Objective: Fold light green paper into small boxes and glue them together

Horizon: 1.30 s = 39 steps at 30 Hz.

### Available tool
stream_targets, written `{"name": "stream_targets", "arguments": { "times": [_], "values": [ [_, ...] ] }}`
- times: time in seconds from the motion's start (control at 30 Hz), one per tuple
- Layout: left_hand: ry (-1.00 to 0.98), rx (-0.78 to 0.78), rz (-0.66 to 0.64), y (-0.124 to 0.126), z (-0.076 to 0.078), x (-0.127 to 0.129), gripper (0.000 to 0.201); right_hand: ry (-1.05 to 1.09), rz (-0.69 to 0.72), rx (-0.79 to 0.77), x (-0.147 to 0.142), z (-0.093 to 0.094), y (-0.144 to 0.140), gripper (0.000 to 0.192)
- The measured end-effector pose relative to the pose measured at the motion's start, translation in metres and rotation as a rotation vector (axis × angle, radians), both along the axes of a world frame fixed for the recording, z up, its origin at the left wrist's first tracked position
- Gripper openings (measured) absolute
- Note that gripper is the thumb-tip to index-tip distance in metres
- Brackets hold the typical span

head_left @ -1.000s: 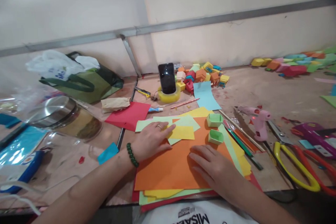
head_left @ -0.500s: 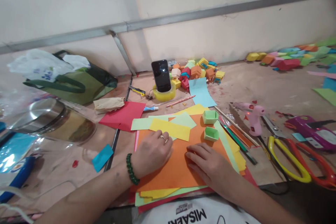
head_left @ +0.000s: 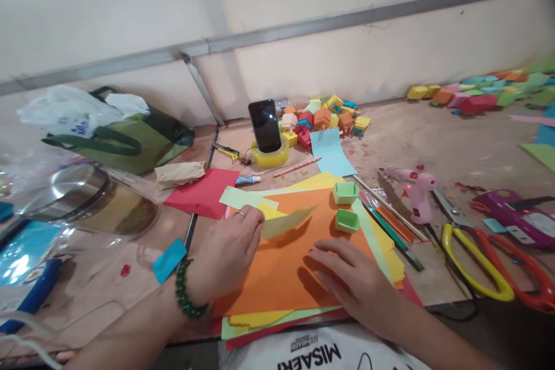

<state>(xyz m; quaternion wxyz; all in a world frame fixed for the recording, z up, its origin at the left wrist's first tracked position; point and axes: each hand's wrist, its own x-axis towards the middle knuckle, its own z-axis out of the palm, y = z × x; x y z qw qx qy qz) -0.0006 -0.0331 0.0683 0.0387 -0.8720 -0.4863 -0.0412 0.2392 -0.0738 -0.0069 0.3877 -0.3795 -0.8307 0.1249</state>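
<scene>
Thin, matte sheets of coloured paper lie in a loose stack at the near edge of a worn, paint-flecked wooden table [head_left: 437,144], with a flat orange sheet [head_left: 286,260] on top and yellow, pale green and red edges fanning out beneath it. The left hand [head_left: 228,248], with a ring on one finger and a bracelet of dark green beads at the wrist, pinches a few narrow strips of paper [head_left: 277,219], yellow and pale green, between thumb and fingers; the strips curl upward off the orange sheet, just beyond the fingertips. The right hand [head_left: 349,274] lies spread and flat on the orange sheet's near right part, fingers pointing left, holding nothing. Two small folded green paper boxes [head_left: 346,206] sit on the sheet just beyond that hand. To the right lie a pink glue gun [head_left: 415,188] and scissors with yellow and orange handles [head_left: 489,269]. Farther back a dark phone [head_left: 265,125] stands upright in a glossy yellow tape roll [head_left: 271,157], with a heap of small bright paper cubes [head_left: 325,119] beside it, against a plain pale wall crossed by a grey metal rail. A green bag [head_left: 125,139] slumps at the left.
</scene>
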Motion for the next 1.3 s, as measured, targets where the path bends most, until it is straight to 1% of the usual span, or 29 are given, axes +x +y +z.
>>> {"name": "stream_targets", "arguments": {
  "times": [0.07, 0.13, 0.2, 0.27, 0.33, 0.37, 0.43, 0.53, 0.6, 0.67, 0.73, 0.8, 0.87, 0.97, 1.03, 1.1, 1.2, 1.3],
  "values": [
    [0.014, -0.058, 0.0, -0.007, 0.002, -0.005, 0.02, 0.053, -0.083, 0.099, 0.003, 0.008, -0.003, 0.025],
    [0.046, 0.005, -0.077, -0.017, 0.001, -0.006, 0.023, 0.042, -0.155, 0.201, 0.004, 0.016, -0.003, 0.026],
    [0.061, 0.108, -0.211, -0.03, -0.001, -0.003, 0.026, -0.03, -0.181, 0.27, 0.004, 0.021, -0.002, 0.027],
    [0.068, 0.194, -0.383, -0.041, -0.004, 0.001, 0.027, -0.116, -0.152, 0.285, 0.006, 0.02, 0.0, 0.023],
    [0.083, 0.252, -0.516, -0.051, -0.009, 0.004, 0.026, -0.174, -0.102, 0.261, 0.008, 0.016, -0.001, 0.024],
    [0.089, 0.271, -0.558, -0.054, -0.013, 0.004, 0.025, -0.194, -0.079, 0.251, 0.01, 0.014, -0.003, 0.024],
    [0.086, 0.261, -0.578, -0.059, -0.024, 0.004, 0.023, -0.232, -0.036, 0.251, 0.013, 0.012, -0.008, 0.026],
    [0.057, 0.229, -0.563, -0.063, -0.04, 0.003, 0.024, -0.292, 0.045, 0.279, 0.016, 0.016, -0.013, 0.033],
    [0.055, 0.209, -0.548, -0.063, -0.046, 0.005, 0.024, -0.318, 0.074, 0.289, 0.016, 0.02, -0.015, 0.035],
    [0.061, 0.189, -0.531, -0.061, -0.046, 0.007, 0.022, -0.345, 0.075, 0.296, 0.017, 0.023, -0.014, 0.031],
    [0.052, 0.188, -0.526, -0.059, -0.044, 0.008, 0.021, -0.372, 0.084, 0.277, 0.018, 0.022, -0.012, 0.026],
    [0.025, 0.201, -0.528, -0.057, -0.041, 0.009, 0.025, -0.383, 0.133, 0.204, 0.02, 0.017, -0.01, 0.025],
    [-0.03, 0.207, -0.513, -0.056, -0.041, 0.008, 0.029, -0.356, 0.177, 0.094, 0.023, 0.01, -0.01, 0.025],
    [-0.195, 0.143, -0.397, -0.055, -0.045, 0.007, 0.027, -0.249, 0.19, -0.081, 0.026, 0.004, -0.01, 0.024],
    [-0.319, 0.032, -0.284, -0.053, -0.047, 0.007, 0.024, -0.169, 0.164, -0.176, 0.027, 0.006, -0.01, 0.022],
    [-0.407, -0.105, -0.167, -0.049, -0.048, 0.006, 0.023, -0.118, 0.11, -0.238, 0.026, 0.009, -0.01, 0.019],
    [-0.466, -0.264, -0.029, -0.042, -0.046, 0.006, 0.021, -0.113, 0.018, -0.314, 0.023, 0.014, -0.009, 0.02],
    [-0.457, -0.312, 0.056, -0.036, -0.045, 0.006, 0.021, -0.122, -0.093, -0.371, 0.02, 0.011, -0.008, 0.023]
  ]
}}
